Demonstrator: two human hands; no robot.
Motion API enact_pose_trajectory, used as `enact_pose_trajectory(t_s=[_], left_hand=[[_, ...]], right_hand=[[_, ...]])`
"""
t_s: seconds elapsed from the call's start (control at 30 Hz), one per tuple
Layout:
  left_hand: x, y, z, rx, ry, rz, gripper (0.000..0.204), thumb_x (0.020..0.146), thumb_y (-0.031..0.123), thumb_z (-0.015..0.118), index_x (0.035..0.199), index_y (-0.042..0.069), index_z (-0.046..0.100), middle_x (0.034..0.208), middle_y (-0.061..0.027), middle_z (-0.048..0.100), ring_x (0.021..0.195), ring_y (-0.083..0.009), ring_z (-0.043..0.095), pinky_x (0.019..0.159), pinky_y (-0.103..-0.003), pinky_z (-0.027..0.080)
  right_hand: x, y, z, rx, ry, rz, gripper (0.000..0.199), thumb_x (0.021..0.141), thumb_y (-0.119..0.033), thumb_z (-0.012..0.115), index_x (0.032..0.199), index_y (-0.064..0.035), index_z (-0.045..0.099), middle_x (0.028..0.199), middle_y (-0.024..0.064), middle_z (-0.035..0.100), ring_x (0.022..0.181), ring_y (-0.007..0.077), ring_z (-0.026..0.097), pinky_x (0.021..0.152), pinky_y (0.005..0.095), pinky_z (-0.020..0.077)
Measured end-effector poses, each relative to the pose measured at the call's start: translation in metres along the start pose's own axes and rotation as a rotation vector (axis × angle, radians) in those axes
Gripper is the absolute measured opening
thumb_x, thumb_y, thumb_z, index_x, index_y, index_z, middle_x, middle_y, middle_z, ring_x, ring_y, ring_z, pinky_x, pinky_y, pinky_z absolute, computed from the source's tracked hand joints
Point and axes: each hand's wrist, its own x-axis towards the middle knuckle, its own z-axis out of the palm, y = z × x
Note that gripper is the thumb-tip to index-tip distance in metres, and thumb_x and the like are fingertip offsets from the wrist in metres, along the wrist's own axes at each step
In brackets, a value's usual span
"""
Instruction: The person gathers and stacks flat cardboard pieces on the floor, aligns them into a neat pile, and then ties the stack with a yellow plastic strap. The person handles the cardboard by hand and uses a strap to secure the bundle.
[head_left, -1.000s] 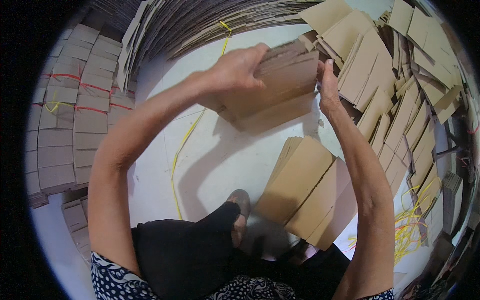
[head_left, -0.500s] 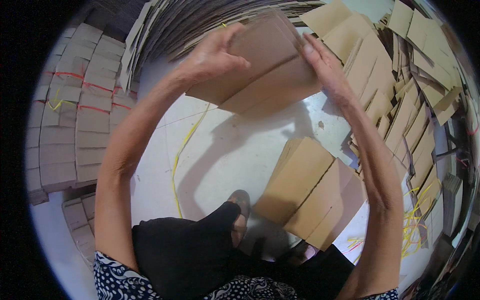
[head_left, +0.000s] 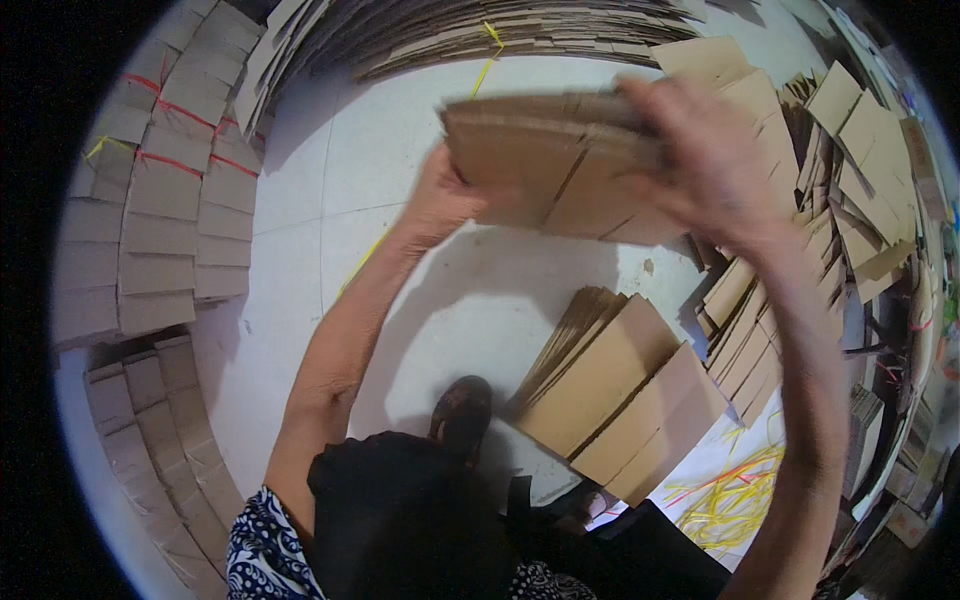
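Observation:
A bundle of flat brown cardboard sheets (head_left: 565, 175) hangs above the floor, tilted, between my two hands. My left hand (head_left: 447, 195) grips its left end, the thumb across the near face. At the right end my right hand (head_left: 700, 150) closes round the bundle's upper edge, its fingers smeared by motion. Below, a leaning stack of folded cardboard (head_left: 610, 385) rests on the floor just right of my foot.
Tied cardboard bundles (head_left: 165, 200) are piled at the left, with red straps. Long cardboard stacks (head_left: 540, 35) line the far side. Loose flattened cardboard (head_left: 860, 170) heaps up at the right. Yellow strapping (head_left: 735, 495) lies tangled on the floor at lower right.
The bundle has come nearer and turned, its top edge now more level. My left hand has shifted down to its left end; my right hand has moved over its right end.

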Motion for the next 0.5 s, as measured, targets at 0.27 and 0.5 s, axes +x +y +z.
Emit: enact_pose_trajectory(t_s=[0.27, 0.5], left_hand=[[-0.005, -0.066, 0.007, 0.006, 0.012, -0.290, 0.061, 0.067, 0.005, 0.077, 0.122, 0.001, 0.052, 0.117, -0.0079, 0.060, 0.108, -0.0148, 0.055, 0.095, -0.031, 0.045], [-0.020, -0.086, 0.000, -0.114, -0.027, -0.221, 0.052, 0.070, 0.003, 0.077, 0.117, 0.003, 0.056, 0.113, -0.0065, 0.063, 0.105, -0.0140, 0.057, 0.094, -0.031, 0.046]], right_hand=[[-0.038, 0.006, 0.096, -0.161, -0.137, 0.086, 0.083, 0.074, -0.041, 0.071, 0.140, -0.0081, 0.033, 0.135, 0.0193, 0.036, 0.127, 0.0374, 0.034, 0.108, 0.0474, 0.0264], [-0.001, 0.008, 0.050, -0.104, 0.350, 0.143, 0.058, 0.085, -0.039, 0.057, 0.133, -0.0074, 0.045, 0.127, 0.0188, 0.048, 0.118, 0.0366, 0.045, 0.101, 0.0495, 0.0300]])
